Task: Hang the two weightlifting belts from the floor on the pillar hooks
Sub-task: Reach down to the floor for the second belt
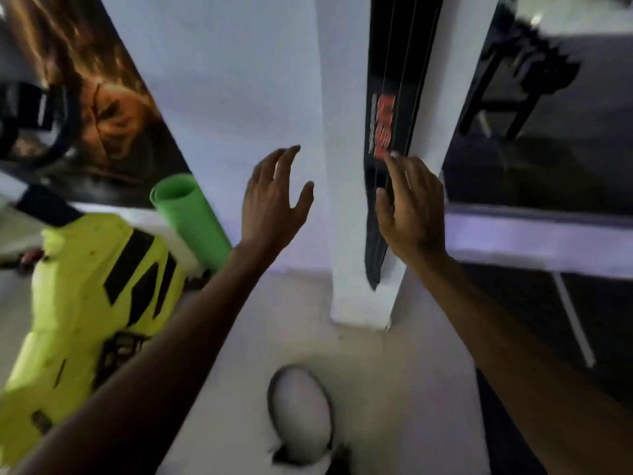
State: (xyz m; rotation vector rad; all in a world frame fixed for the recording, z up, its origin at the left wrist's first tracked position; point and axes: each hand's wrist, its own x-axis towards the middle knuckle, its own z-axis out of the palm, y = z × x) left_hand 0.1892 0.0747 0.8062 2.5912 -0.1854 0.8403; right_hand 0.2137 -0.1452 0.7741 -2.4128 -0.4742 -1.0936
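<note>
right hand on hung belt; left hand empty

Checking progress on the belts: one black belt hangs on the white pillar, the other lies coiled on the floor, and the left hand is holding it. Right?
Not quite. The left hand holds nothing; it is open, fingers spread, in front of the wall. The rest stands: a black belt hangs on the white pillar, and the other belt lies coiled on the floor, as the head view shows.
</note>
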